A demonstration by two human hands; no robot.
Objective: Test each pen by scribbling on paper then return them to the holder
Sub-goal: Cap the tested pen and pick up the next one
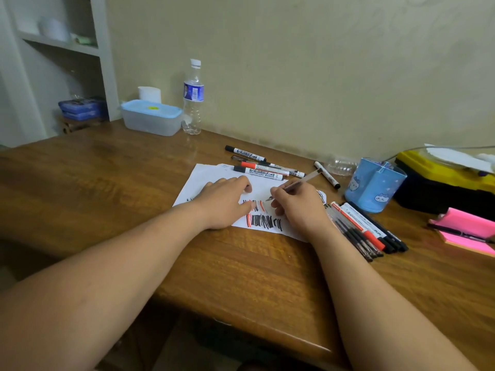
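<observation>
The right hand [297,207] pinches a thin clear pen [305,179] in its fingers, tip on the white scribbled paper [194,180]. The pen's back end points up and right at the blue plastic holder [375,186], nearest this hand. The left hand [225,202] presses the paper flat, fingers straight.

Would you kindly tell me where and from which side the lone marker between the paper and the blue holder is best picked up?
Probably pinch the lone marker at mid-barrel, from straight above, fingers across its width. It lies flat and alone on the table, so both long sides are free; the blue holder crowds its near end.
</observation>
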